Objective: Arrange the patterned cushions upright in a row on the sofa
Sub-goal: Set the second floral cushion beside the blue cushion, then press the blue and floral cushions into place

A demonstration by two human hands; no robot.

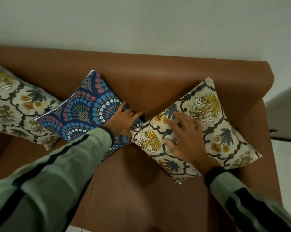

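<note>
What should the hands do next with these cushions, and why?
Probably nudge the cream floral cushion under the right hand square against the sofa back. It and the blue cushion, touched by the left hand, sit cornerwise, not level in a row.

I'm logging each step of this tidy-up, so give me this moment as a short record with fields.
surface: brown sofa
cushions: three, leaning on the backrest
left: cream floral cushion
middle: blue patterned cushion
right: second cream floral cushion
left hand: on the blue cushion's right edge
right hand: fingers spread over the right cushion, blurred
</note>
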